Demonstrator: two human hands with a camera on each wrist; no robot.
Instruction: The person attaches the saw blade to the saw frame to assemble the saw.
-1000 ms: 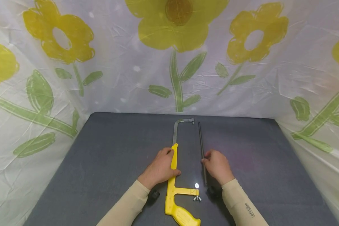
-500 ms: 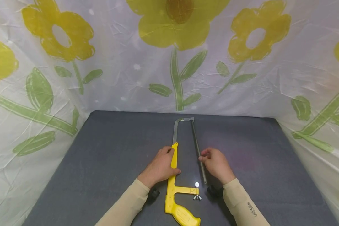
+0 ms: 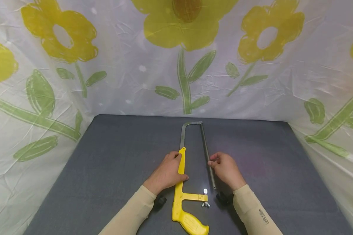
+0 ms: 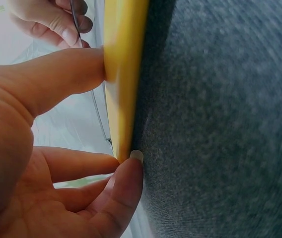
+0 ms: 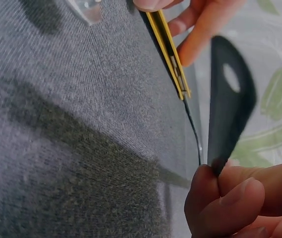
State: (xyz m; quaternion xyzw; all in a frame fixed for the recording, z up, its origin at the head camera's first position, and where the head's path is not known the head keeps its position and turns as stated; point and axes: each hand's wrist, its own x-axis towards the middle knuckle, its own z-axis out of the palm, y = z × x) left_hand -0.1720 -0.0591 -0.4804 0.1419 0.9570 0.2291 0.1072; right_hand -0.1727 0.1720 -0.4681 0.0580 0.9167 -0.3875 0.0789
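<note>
A yellow hacksaw frame lies on the dark table in the head view, its grip nearest me and its bare metal arm pointing away. My left hand holds the frame's long bar, thumb and fingertips against its edges, as the left wrist view shows on the yellow bar. My right hand pinches a dark hacksaw blade near its middle. The blade's far end meets the metal arm's tip; its near end, with a hole, stays apart from the wing nut and its post.
Grey cloth covers the table, with its far edge just beyond the hacksaw frame. A white curtain with yellow flowers hangs behind and at both sides. Black wrist-camera parts sit under the wrists.
My right hand has brought the blade's far end leftward from beside the frame to the metal arm's tip. The left hand keeps its place on the bar.
</note>
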